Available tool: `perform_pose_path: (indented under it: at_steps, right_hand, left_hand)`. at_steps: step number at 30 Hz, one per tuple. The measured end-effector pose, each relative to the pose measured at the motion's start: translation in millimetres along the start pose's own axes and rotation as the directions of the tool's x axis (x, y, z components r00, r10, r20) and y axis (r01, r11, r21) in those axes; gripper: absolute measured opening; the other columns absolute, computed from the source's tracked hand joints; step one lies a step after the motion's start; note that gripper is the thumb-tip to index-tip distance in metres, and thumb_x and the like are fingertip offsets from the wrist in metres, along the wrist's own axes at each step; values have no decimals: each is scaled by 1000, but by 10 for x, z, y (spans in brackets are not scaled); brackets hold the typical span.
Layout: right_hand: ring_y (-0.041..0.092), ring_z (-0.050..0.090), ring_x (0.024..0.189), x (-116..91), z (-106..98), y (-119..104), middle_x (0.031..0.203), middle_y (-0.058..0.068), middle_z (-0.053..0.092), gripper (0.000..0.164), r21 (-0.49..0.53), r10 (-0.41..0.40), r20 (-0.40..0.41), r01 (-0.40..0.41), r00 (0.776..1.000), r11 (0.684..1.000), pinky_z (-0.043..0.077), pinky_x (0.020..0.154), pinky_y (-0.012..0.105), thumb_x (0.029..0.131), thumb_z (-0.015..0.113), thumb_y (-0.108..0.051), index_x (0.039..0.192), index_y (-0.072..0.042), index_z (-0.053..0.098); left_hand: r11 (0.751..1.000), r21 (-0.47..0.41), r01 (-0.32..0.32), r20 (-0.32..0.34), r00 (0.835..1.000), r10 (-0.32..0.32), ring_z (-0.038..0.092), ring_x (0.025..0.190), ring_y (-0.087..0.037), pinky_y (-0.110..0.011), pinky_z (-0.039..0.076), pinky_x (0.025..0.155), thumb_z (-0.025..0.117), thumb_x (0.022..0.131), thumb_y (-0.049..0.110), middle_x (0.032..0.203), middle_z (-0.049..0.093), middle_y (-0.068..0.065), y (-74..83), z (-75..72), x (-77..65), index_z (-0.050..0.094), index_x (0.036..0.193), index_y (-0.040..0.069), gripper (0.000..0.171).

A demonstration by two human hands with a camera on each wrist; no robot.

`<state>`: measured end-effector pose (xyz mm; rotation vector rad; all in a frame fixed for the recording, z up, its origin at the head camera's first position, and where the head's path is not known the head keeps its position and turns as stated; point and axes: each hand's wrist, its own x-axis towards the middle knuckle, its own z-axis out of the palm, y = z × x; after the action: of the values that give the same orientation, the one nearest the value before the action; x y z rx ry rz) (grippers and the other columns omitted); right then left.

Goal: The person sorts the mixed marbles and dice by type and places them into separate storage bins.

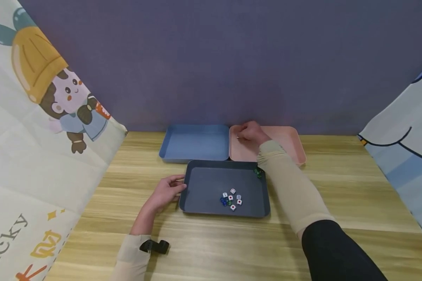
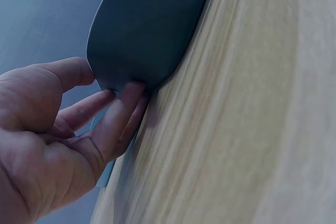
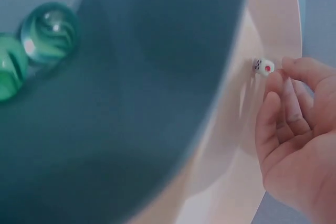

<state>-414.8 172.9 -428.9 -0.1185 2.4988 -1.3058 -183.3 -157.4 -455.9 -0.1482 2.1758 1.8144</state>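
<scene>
A small white die (image 3: 262, 67) with a red dot is at the fingertips of my right hand (image 1: 252, 132), which pinches it over the left part of the pink tray (image 1: 285, 136). My left hand (image 1: 166, 191) rests beside the dark grey tray (image 1: 211, 175). Its thumb is at the rim and its loosely bent fingers touch the outer wall, as the left wrist view shows. Several white dice (image 1: 233, 191) lie in the grey tray, close around some blue marbles (image 1: 224, 201). A few green marbles (image 3: 50, 32) sit in its far right corner, partly behind the right sleeve.
A blue tray (image 1: 197, 142) stands left of the pink one, both behind the grey tray and against a dark purple backdrop (image 1: 211, 66). Wooden tabletop (image 1: 337, 187) surrounds the trays. Printed cloths (image 1: 38, 164) border the table at both sides.
</scene>
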Motion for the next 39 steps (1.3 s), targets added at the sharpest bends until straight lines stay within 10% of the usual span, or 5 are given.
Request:
perform_pose_path:
  at_steps: [17, 24, 39]
  right_hand:
    - [27, 51, 60, -185, -3, -34, 69, 13, 55, 18, -65, 15, -12, -16, 1000, 998, 43, 57, 38, 91, 65, -12, 102, 2, 67]
    - [37, 64, 90, -487, 31, -157, 102, 16, 66, 31, -167, -96, -19, 91, 995, 982, 53, 73, 40, 93, 65, -19, 117, -1, 66]
    - [30, 65, 80, -1085, 99, -310, 101, 9, 67, 23, -190, -316, 81, 326, 945, 926, 54, 67, 37, 92, 68, -17, 111, -4, 70]
  left_hand:
    - [1000, 7, -15, 31, 999, 15, 64, 95, -27, -39, 57, 75, 59, 96, 5, 119, 58, -23, -44, -85, -93, 49, 140, -1, 45]
    - [1000, 27, -14, 45, 999, 13, 64, 96, -27, -38, 57, 74, 61, 96, 7, 120, 58, -24, -88, -161, -140, 50, 139, 0, 45]
    - [999, 28, -28, 72, 997, 26, 64, 99, -32, -39, 56, 76, 59, 97, 7, 123, 57, -28, -74, -177, -151, 46, 141, -3, 47]
